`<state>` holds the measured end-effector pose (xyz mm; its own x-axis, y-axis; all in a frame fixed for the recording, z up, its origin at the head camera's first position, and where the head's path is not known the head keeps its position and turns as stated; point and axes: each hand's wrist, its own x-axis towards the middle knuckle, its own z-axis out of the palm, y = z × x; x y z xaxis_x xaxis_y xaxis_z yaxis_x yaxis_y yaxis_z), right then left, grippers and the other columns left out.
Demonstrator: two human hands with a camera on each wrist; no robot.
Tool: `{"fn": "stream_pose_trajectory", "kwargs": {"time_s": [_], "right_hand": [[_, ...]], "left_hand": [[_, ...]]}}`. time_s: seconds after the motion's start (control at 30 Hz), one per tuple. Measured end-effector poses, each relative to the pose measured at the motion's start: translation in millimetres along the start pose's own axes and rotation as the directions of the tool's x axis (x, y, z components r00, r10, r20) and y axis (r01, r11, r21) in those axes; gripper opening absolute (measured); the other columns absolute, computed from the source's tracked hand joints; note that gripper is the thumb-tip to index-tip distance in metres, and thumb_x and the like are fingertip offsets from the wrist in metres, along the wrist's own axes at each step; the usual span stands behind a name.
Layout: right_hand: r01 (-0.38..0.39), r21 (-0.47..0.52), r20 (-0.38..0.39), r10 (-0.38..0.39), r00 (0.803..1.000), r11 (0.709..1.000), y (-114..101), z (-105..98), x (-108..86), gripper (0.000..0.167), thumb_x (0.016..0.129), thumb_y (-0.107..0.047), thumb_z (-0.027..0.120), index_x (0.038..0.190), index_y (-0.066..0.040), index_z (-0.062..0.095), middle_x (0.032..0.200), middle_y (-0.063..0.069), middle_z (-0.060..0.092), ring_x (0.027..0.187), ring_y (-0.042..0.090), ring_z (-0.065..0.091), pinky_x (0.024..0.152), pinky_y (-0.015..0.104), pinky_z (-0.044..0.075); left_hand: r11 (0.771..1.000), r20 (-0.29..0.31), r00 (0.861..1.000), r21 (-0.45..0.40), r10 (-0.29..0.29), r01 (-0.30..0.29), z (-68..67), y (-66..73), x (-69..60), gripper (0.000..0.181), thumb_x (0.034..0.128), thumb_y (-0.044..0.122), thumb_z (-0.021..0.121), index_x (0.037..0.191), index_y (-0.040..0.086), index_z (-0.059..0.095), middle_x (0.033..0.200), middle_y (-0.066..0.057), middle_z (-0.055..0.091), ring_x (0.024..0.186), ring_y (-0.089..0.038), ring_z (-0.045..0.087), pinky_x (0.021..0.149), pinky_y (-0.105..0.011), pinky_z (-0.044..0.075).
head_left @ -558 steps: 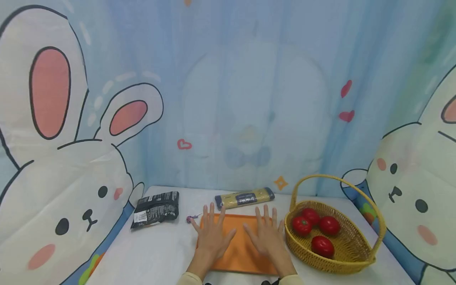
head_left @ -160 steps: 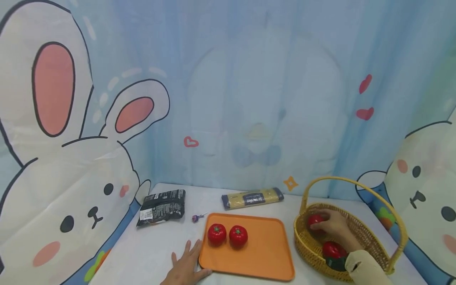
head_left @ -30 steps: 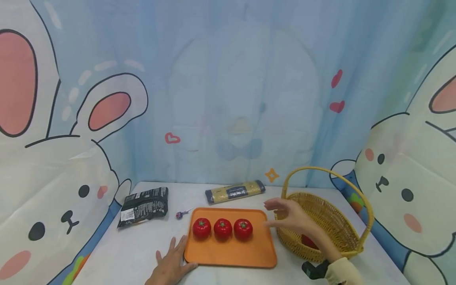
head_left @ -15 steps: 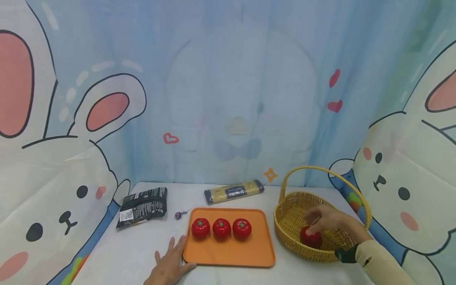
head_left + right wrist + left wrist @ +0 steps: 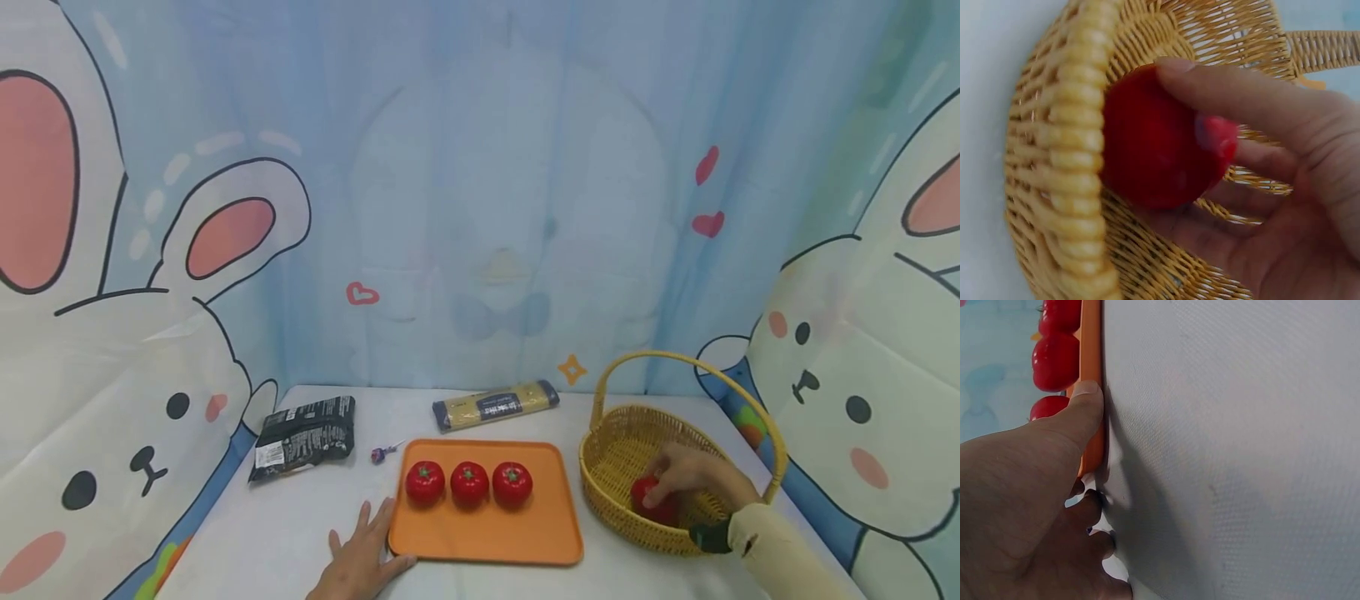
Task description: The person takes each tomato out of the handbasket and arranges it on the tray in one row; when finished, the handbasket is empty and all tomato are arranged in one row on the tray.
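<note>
Inside the yellow wicker basket (image 5: 617, 518), my right hand (image 5: 693, 473) grips a red tomato (image 5: 1154, 144); the right wrist view has the thumb on its upper side and the other fingers curled beneath. Three tomatoes, the left one (image 5: 425, 483), the middle one (image 5: 469, 485) and the right one (image 5: 512, 485), stand in a row on the orange tray (image 5: 487, 537). My left hand (image 5: 358, 557) lies with spread fingers at the tray's near left corner. Its thumb (image 5: 1085, 403) touches the tray's edge in the left wrist view.
A yellow and blue packet (image 5: 497, 407) lies behind the tray. To the left are a small lollipop (image 5: 379, 454) and a black packet (image 5: 303, 437). The basket's tall handle (image 5: 697, 361) arches above it. A blue curtain (image 5: 465, 167) hangs behind the white table (image 5: 285, 533).
Over the last second my right hand has gone from beside the tray into the basket and taken hold of the tomato. Earlier, three tomatoes came onto the tray. The left hand stays put lately.
</note>
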<state>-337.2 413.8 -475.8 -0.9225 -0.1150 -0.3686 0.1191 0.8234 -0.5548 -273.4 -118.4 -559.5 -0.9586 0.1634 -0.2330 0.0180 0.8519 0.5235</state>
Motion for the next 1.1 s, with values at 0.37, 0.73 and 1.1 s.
{"fn": "stream_pose_trajectory", "kwargs": {"time_s": [0.37,0.73,1.1], "right_hand": [[0.286,0.173,-0.146,-0.263,0.954,0.942,-17,15,-0.6,0.054,0.081,-0.003,0.085,0.128,0.012,0.064,0.121,0.022,0.068,0.106,0.032,0.068,0.083,0.042,0.065],[0.479,0.213,-0.292,-0.412,0.863,0.852,-57,41,-11.5,0.067,0.08,-0.003,0.093,0.134,0.005,0.056,0.131,0.025,0.066,0.119,0.042,0.067,0.092,0.05,0.066],[0.499,0.192,-0.297,-0.435,0.85,0.845,-96,85,-20.2,0.066,0.077,-0.016,0.1,0.132,-0.004,0.065,0.129,0.015,0.07,0.117,0.034,0.068,0.095,0.05,0.065]], "left_hand": [[1.0,0.0,1.0,-0.009,0.018,-0.018,0.3,-2.3,0.8,0.098,0.09,0.049,0.085,0.164,0.003,0.041,0.168,-0.023,0.042,0.159,-0.055,0.021,0.115,-0.091,0.004],[1.0,0.004,1.0,0.006,0.026,-0.026,1.5,-3.8,3.3,0.097,0.0909,0.048,0.085,0.164,0.003,0.041,0.168,-0.021,0.043,0.159,-0.055,0.022,0.114,-0.092,0.005],[1.0,-0.007,1.0,0.008,0.026,-0.026,1.2,-4.5,3.2,0.097,0.0906,0.048,0.085,0.164,0.003,0.041,0.168,-0.021,0.043,0.159,-0.054,0.023,0.114,-0.092,0.004]]}}
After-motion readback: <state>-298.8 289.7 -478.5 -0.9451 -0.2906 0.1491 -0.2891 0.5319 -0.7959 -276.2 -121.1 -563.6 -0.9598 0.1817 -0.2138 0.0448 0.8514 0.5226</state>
